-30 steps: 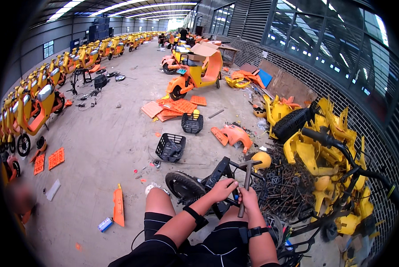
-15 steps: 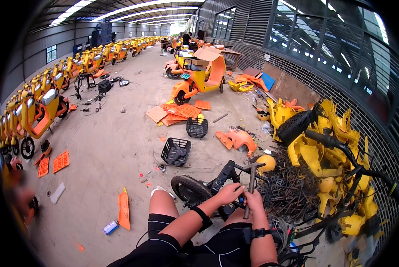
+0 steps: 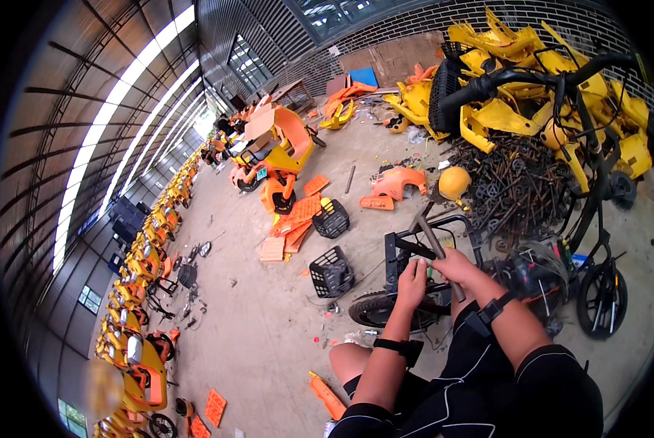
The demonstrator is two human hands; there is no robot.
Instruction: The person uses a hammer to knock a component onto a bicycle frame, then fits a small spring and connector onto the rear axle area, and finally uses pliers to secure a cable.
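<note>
My right hand (image 3: 454, 267) is closed round the handle of a T-shaped hammer (image 3: 435, 241). Its head points up and away from me, and the handle's lower end sticks out below my fist. Beside it, my left hand (image 3: 413, 283) has its fingers pressed together; whatever they pinch, if anything, is too small to name. Both hands are over a stripped black scooter frame (image 3: 392, 257), which lies low in front of my knees. Its black tyre (image 3: 371, 311) shows to the left of my left wrist. My forearms hide part of the frame.
A heap of dark metal parts (image 3: 520, 182) and yellow body panels (image 3: 517, 117) lies to the right. A bare scooter's handlebar (image 3: 487, 86) rises nearby. Black baskets (image 3: 331, 271), orange panels (image 3: 298, 217) and a yellow helmet (image 3: 455, 182) are ahead. Rows of scooters (image 3: 141, 255) stand left.
The whole view has tilted and shifted, so hands and frame sit farther right in it. My right hand still grips the hammer; my left hand remains close by.
</note>
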